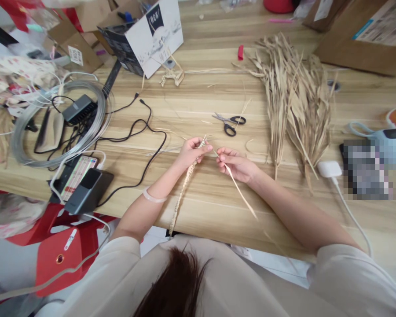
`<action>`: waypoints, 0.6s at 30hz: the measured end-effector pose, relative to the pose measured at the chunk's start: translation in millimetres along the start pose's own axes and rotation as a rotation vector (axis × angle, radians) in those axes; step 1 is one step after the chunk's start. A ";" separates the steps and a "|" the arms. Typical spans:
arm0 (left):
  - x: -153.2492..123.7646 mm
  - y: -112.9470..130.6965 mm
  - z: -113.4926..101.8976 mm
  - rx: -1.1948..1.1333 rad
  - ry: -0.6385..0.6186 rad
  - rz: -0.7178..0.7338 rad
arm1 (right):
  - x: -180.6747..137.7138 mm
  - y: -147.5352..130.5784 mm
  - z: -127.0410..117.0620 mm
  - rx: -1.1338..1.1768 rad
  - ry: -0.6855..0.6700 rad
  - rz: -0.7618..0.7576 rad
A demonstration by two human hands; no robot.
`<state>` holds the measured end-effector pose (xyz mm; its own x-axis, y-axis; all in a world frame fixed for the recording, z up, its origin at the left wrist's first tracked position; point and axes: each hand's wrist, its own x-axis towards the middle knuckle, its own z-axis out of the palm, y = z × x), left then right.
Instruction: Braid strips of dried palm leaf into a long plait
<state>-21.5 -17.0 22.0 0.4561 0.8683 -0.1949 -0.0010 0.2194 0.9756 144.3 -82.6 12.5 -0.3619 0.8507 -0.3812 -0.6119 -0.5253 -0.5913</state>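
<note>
My left hand (193, 152) is closed around the upper end of a thin woven straw braid (181, 193), which hangs down over the table's front edge. Just to its right, my right hand (233, 163) pinches a pale straw strip (242, 196). One end of the strip runs toward the braid at my left fingertips; the other trails down and right, blurred. Beyond my hands lie black-handled scissors (230, 124), blades slightly apart. Loose straw bits are scattered around them. A small piece of braided straw (173, 78) rests farther back, by the white box.
Two bundles of dry straw leaves (277, 97) lie at right. A coil of clear tubing (18, 145), black cables (150, 160) and a power bank (89, 189) crowd the left. A white printed box (158, 33) and a cardboard box (359, 48) stand at the back.
</note>
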 end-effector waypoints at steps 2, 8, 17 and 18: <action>-1.4 2.0 1.1 -0.037 -0.035 -0.008 | -0.9 1.4 -0.2 0.016 -0.048 0.051; -3.5 4.1 3.0 -0.089 -0.085 0.000 | -2.0 1.8 -2.2 -0.005 -0.097 0.151; -2.5 3.6 2.2 -0.095 -0.060 -0.016 | -0.6 -0.5 1.1 0.037 -0.031 0.182; -2.4 3.4 2.3 -0.093 -0.059 -0.014 | -0.6 -1.0 1.4 0.046 -0.029 0.187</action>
<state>-20.6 -19.3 26.1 0.5085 0.8377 -0.1992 -0.0758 0.2740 0.9587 144.2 -82.6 14.4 -0.4920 0.7389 -0.4603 -0.5633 -0.6734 -0.4789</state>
